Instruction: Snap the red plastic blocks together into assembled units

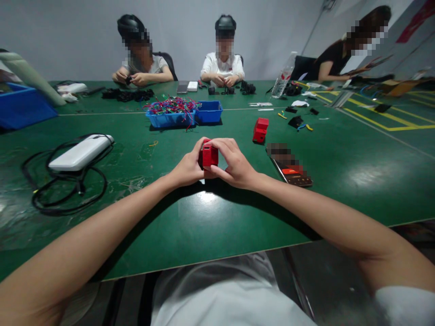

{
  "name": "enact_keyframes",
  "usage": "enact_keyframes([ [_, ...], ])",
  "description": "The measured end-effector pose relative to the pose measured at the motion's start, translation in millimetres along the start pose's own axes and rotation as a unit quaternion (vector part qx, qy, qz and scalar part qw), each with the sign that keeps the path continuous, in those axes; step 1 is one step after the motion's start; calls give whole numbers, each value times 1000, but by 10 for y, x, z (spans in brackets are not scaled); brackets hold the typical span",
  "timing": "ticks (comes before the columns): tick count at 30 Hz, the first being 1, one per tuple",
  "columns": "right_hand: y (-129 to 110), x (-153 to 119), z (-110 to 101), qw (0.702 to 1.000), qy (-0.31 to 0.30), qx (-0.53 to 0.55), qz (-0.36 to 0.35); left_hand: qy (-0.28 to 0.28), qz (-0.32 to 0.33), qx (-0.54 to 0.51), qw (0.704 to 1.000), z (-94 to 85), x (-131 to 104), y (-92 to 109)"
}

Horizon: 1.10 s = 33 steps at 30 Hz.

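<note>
Between my two hands, just above the green table, is a small red plastic case with a dark slot near its top. My left hand grips its left side with thumb and fingers. From the right, my right hand closes on it, the thumb low and the fingers over the top. Part of the case is hidden behind the fingers. A second red case stands on the table a little beyond my right hand. Nearer to my right forearm lies a phone with its screen lit.
On the left lies a white power bank with a coiled black cable. A blue bin of colourful wires stands ahead beside another blue bin. Pliers and a bottle are farther right. Several people sit across the table.
</note>
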State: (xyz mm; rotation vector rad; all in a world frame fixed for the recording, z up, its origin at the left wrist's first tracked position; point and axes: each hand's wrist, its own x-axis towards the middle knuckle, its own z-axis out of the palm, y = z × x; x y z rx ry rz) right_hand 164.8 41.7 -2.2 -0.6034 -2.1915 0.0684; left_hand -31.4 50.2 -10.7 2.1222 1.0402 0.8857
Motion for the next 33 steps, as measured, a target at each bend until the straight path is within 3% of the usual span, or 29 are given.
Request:
enact_keyframes([
  [19,3,-10,26,999,20,13,41,-4,6,-29,1000,12,-14,-2],
  [33,129,-10,3,994,-33,94,53,-1,2,-15,1000,33,1,12],
])
